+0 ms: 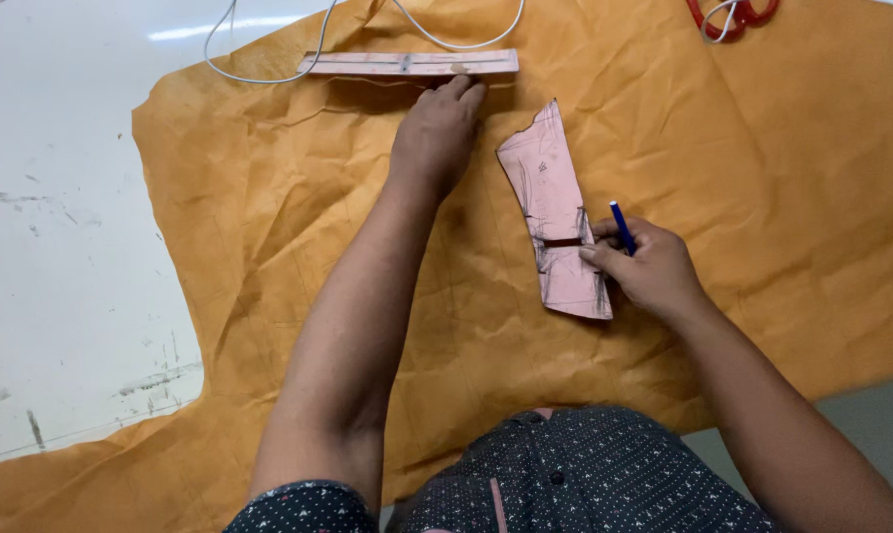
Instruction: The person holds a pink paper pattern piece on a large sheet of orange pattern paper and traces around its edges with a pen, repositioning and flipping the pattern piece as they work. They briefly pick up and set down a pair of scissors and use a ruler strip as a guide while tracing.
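Note:
A large sheet of orange-tan leather [723, 148] is spread over a white table. My left hand [437, 133] reaches far forward, fingertips resting on the leather just below a long pink strip template [407, 63]. My right hand [644, 266] holds a blue pen [622, 227] and presses a finger on the right edge of a pink cardboard pattern piece [555, 212] lying on the leather. The pattern has dark pen marks and a notch at its middle.
A white cable [269, 77] loops across the table's far side and over the leather. Red-handled scissors [733, 14] lie at the far right edge. The bare white tabletop [62, 227], scuffed, shows at the left.

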Available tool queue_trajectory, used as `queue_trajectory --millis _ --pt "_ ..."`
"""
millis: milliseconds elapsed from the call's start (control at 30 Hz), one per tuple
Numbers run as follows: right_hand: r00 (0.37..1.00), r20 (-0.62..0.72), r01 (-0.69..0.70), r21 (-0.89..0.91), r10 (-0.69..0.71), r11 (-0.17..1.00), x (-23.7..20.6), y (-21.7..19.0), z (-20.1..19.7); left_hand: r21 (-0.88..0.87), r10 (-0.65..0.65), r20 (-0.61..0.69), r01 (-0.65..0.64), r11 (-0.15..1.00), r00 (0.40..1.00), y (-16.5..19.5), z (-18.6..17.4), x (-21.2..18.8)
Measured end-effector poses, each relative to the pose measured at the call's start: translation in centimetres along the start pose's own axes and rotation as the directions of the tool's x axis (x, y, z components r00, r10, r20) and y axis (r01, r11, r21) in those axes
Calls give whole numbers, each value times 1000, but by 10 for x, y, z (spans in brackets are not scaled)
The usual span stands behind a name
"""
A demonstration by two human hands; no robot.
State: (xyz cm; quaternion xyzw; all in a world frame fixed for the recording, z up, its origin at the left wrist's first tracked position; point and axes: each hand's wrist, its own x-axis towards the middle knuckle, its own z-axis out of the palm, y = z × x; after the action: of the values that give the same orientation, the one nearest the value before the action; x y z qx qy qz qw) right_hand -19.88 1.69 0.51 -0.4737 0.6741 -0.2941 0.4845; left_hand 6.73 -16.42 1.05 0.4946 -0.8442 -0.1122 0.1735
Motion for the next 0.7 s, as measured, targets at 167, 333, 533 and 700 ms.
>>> queue_trajectory --millis 167,333,533,700 --pt "995 -10 97 -186 -101 978 -3 -18 15 -19 63 -209 -68 997 976 30 -10 -70" --pt "990 2 140 -199 -142 970 -12 -26 21 -157 1 -91 -15 988 996 81 -7 -149" --pt "926 -50 308 -473 -375 825 -17 -26 29 -142 -71 58 79 987 996 80 -3 -161" --pt "943 16 315 -358 -331 879 -14 -19 21 -94 -55 35 58 994 998 75 5 -160"
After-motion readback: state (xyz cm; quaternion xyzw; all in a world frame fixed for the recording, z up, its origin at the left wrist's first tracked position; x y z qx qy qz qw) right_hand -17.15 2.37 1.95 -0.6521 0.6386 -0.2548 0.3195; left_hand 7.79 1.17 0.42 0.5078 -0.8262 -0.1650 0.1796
